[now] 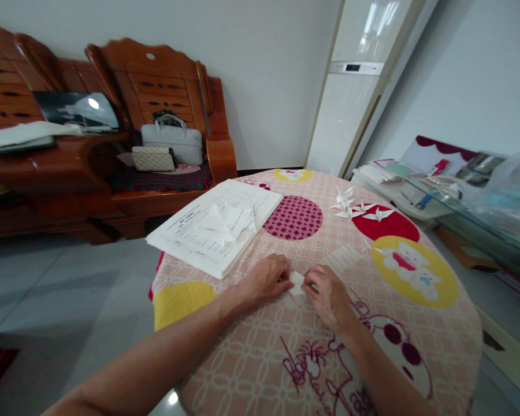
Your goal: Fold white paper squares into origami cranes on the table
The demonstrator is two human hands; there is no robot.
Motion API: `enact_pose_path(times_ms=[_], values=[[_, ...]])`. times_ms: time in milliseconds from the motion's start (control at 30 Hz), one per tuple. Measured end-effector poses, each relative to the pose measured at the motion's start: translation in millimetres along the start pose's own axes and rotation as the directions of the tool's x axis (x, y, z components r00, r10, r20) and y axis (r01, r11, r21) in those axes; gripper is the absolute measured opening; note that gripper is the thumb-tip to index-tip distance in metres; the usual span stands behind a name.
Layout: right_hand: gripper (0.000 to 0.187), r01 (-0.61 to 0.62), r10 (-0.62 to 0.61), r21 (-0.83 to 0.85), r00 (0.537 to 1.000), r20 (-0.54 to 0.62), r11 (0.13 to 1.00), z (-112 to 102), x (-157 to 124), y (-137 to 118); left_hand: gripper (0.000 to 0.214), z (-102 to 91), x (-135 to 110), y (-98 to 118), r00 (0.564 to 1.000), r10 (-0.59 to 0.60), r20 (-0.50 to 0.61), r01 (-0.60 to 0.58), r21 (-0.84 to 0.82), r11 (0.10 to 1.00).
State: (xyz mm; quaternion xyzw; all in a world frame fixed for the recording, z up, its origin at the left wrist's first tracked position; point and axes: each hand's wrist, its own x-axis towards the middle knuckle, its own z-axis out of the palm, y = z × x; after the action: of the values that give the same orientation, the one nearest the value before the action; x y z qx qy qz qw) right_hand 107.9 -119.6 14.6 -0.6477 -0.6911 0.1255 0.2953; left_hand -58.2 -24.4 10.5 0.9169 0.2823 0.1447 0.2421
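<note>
A small folded piece of white paper (297,283) lies on the patterned tablecloth between my two hands. My left hand (271,276) is closed on its left edge, thumb and fingers pinching the paper. From the other side, my right hand (326,292) pinches the right edge with bent fingers. The fold's exact shape is partly hidden by the fingertips. Several white paper cranes (351,208) stand farther back on the right, over a red circle of the cloth.
A stack of printed sheets (190,245) lies at the left, with folded paper triangles (219,222) on top. Right of the table is a glass shelf (468,216) with a plastic bag (511,185). Wooden chairs (156,75) holding bags stand behind, near a tall white air conditioner (344,98).
</note>
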Motion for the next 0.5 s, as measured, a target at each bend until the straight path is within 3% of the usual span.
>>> enact_pose_path(times_ms=[233,500], values=[[0.017,0.009,-0.009,-0.016,1.000,0.002,1.000,3.7,-0.2,5.2,0.007,-12.5,0.1,-4.0,0.997,0.057,0.054,-0.047,-0.159,0.986],[0.014,-0.047,0.039,-0.066,0.992,-0.121,0.997,13.2,-1.8,-1.9,0.009,-7.1,4.3,-4.4,0.998,0.033,0.048,-0.028,-0.095,0.995]])
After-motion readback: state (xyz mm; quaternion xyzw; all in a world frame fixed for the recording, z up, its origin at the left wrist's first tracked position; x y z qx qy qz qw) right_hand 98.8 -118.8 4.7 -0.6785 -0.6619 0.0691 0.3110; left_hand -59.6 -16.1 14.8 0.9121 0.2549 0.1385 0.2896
